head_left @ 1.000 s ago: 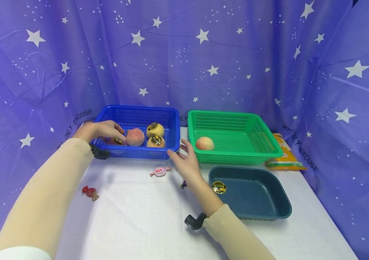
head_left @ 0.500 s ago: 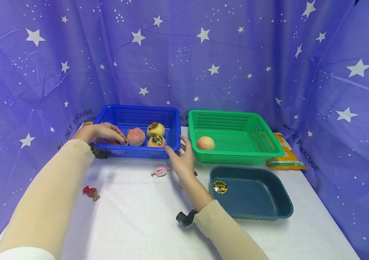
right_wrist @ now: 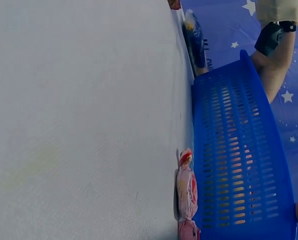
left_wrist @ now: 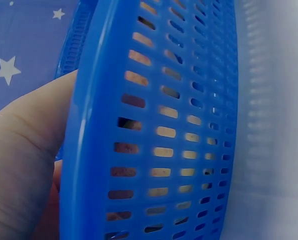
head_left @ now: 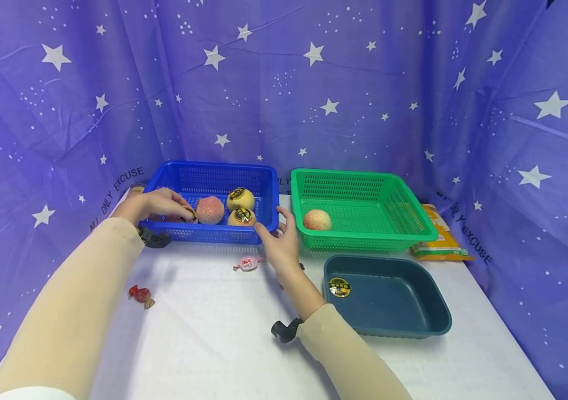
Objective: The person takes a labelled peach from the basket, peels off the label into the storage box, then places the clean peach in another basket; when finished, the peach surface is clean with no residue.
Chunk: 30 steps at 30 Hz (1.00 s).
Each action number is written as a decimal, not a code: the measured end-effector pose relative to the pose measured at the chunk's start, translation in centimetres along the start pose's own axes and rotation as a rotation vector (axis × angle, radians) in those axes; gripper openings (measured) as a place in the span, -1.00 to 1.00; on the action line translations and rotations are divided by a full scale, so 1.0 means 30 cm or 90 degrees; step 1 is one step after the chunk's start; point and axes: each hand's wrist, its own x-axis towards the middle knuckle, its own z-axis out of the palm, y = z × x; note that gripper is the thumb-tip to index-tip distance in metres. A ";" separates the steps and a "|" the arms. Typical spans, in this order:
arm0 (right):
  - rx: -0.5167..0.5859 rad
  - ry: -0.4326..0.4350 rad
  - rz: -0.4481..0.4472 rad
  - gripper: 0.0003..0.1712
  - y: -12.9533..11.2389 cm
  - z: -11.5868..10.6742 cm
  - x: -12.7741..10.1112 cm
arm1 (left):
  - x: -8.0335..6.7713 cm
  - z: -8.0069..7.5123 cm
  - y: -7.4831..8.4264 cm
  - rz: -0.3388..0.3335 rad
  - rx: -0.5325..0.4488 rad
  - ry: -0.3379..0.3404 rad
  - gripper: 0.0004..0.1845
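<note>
Purple star-printed cloth backdrop (head_left: 363, 83) wraps the back and both sides, hanging behind both hands. White textured surface (head_left: 204, 333) lies under both forearms.

Blue perforated plastic basket (head_left: 214, 236) sits between the two hands at the far left of the surface. Left hand (head_left: 156, 204) curls over its left rim, thumb outside and fingers inside, gripping the wall; left wrist view shows the palm pressed to the outer wall (left_wrist: 154, 150). Right hand (head_left: 279, 241) has fingers spread and loosely bent, thumb and fingertips touching the basket's right front corner; whether it really grips, cannot tell.

Green perforated plastic basket (head_left: 368, 241) stands just right of the right hand, touching or nearly touching the blue one. Dark teal plastic tray (head_left: 413, 328) with a round gold sticker lies right of the right forearm, nearer the person. Yellow-orange packet (head_left: 438, 244) lies well right, beyond the green basket.

Inside the blue basket: pink-red peach (head_left: 210, 210) just right of the left fingers, two yellow sticker-labelled round fruits (head_left: 240, 199) between peach and right hand. Another peach (head_left: 316, 220) in the green basket, right of the right hand.

Pink wrapped candy (head_left: 246, 263) lies just left of the right hand, against the basket's front wall in the right wrist view (right_wrist: 187, 192). Red wrapped candy (head_left: 140, 295) lies beside the left forearm.
</note>
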 end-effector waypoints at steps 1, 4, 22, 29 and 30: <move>-0.001 -0.001 -0.002 -0.15 0.002 -0.002 0.001 | -0.001 0.002 0.002 0.003 0.004 0.007 -0.35; -0.004 -0.002 -0.005 -0.15 0.006 -0.007 0.003 | 0.002 0.006 0.004 0.008 0.017 0.031 -0.30; 0.007 -0.015 -0.005 -0.13 0.014 -0.006 0.005 | -0.043 -0.004 0.097 0.098 0.154 0.175 -0.30; 0.011 -0.014 -0.001 -0.13 0.013 -0.005 0.007 | -0.079 -0.006 0.175 0.116 0.219 0.191 -0.31; 0.012 -0.015 -0.001 -0.13 0.013 -0.006 0.006 | -0.088 0.000 0.189 0.123 0.220 0.203 -0.32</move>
